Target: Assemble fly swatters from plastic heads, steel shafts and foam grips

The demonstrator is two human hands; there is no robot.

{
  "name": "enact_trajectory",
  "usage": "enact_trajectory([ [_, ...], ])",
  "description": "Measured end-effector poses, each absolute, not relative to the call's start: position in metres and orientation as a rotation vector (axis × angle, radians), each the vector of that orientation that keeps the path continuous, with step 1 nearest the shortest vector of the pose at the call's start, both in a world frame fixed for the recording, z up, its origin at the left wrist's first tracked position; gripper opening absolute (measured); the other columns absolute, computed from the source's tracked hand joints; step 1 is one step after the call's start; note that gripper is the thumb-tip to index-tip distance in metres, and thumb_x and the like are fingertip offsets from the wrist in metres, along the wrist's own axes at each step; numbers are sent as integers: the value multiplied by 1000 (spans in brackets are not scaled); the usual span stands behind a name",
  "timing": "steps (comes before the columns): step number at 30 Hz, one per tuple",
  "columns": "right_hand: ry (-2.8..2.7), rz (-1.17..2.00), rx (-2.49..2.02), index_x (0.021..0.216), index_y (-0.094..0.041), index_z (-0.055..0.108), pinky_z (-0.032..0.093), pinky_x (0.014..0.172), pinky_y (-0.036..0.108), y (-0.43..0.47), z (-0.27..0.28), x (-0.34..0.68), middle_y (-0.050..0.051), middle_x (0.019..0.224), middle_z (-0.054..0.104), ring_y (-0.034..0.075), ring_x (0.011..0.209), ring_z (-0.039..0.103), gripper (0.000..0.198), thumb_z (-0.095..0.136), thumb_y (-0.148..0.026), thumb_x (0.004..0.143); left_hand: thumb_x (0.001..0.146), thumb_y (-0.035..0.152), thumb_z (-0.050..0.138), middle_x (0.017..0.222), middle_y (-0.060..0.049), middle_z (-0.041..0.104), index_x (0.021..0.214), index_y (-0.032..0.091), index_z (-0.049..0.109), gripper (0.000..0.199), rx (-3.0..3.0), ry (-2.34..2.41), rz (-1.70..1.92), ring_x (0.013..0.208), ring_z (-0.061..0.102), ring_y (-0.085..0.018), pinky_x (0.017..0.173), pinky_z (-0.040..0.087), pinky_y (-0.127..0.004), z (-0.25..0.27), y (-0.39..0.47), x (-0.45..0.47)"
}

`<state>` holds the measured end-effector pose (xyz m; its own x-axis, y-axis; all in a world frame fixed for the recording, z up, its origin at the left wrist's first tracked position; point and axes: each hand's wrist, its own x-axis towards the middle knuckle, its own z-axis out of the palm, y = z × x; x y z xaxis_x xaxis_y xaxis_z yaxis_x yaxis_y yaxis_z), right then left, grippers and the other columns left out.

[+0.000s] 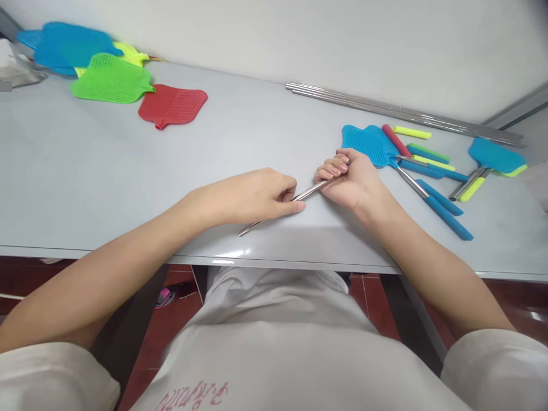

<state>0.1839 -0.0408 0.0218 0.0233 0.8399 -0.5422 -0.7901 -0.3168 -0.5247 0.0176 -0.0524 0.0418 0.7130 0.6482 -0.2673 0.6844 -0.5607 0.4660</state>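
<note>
A thin silver metal rod (309, 192) slants across the front of the table between my hands. My right hand (351, 180) is closed, its fingers wrapped round the rod's upper end. My left hand (265, 197) is closed over the rod lower down, thumb along one side and curled fingers on the other. The rod's free lower end sticks out beneath my left palm, near the table edge. Just beyond my right hand lies a blue fly swatter (370, 144) with a metal shaft and blue grip.
Fly-swatter heads lie at the back left: a red one (175, 104), a green one (112, 80) and blue ones (77, 48). A bundle of metal rods (385, 108) rests along the wall. Several coloured grips and another blue swatter head (494, 155) are on the right.
</note>
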Motion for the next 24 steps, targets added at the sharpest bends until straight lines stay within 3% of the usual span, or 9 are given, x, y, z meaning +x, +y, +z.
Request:
enact_trajectory([
  [24, -151, 1653, -1014, 53, -19, 16, 24, 33, 18, -42, 22, 182, -8, 38, 17, 5, 32, 19, 30, 37, -13, 74, 74, 51, 40, 63, -1, 55, 67, 18, 52, 35, 2348, 1037, -104, 50, 43, -10, 48, 25, -24, 44, -53, 18],
])
